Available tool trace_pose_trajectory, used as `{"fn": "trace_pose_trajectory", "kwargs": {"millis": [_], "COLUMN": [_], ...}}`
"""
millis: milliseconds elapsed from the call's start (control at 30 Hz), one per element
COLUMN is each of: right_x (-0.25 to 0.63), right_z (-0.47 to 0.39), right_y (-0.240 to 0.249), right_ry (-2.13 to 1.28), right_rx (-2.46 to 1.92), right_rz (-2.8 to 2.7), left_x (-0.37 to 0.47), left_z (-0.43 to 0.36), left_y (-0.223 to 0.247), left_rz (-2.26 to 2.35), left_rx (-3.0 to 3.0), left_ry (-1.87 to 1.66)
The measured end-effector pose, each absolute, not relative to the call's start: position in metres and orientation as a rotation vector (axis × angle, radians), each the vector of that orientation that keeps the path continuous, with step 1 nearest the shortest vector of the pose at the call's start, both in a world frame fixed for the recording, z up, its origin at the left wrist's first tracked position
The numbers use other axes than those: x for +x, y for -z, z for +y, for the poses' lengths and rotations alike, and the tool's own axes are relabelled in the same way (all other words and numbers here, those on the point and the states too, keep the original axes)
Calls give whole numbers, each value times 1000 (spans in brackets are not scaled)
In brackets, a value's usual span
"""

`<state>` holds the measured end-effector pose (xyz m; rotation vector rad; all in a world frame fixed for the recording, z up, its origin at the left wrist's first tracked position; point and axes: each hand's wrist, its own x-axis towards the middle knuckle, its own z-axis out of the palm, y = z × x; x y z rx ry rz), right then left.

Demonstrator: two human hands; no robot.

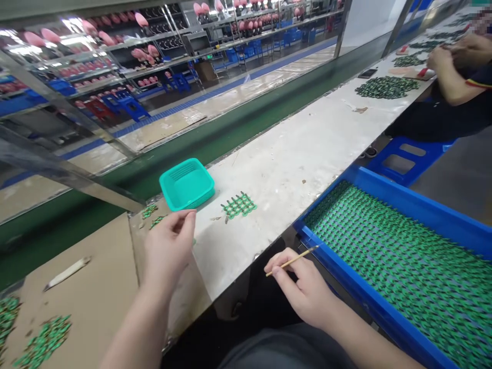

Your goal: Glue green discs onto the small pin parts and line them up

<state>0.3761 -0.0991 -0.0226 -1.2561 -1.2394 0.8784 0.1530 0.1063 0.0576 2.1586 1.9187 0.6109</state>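
My left hand (169,248) hovers over the near table edge, just in front of a turquoise basket (188,188). Its thumb and fingers are pinched together, and I cannot make out what, if anything, is between them. A small bit of green shows beside that hand, partly hidden. My right hand (300,282) grips a thin wooden stick (292,261) with a dark tip, pen-fashion, near the rim of a blue tray (361,302). Between the hands and beyond them, a small group of green pieces (239,205) with dark ends lies in rows on the white tabletop.
Many green pieces (384,246) fill the blue tray at right. Loose green pieces (44,341) and a pale pointed tool (68,272) lie on cardboard (96,302) at left. Farther along the table are a dark pile (386,87) and a co-worker's hands (442,56).
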Motion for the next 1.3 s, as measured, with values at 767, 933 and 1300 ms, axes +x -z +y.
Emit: {"fn": "trace_pose_trajectory", "kwargs": {"millis": [767, 933, 1300], "right_x": [344, 323, 280], "right_z": [-110, -85, -28], "right_y": [-22, -51, -39], "right_ry": [-1188, -1258, -932], "right_rx": [-1076, -1002, -1236], "right_rz": [-1361, -1229, -1196], "left_x": [26, -3, -13], "left_z": [11, -11, -33], "left_y": [-41, -14, 11], "left_rz": [1712, 1792, 1358], "left_rx": [2121, 2106, 2694], "left_ry": [-292, -634, -959]}}
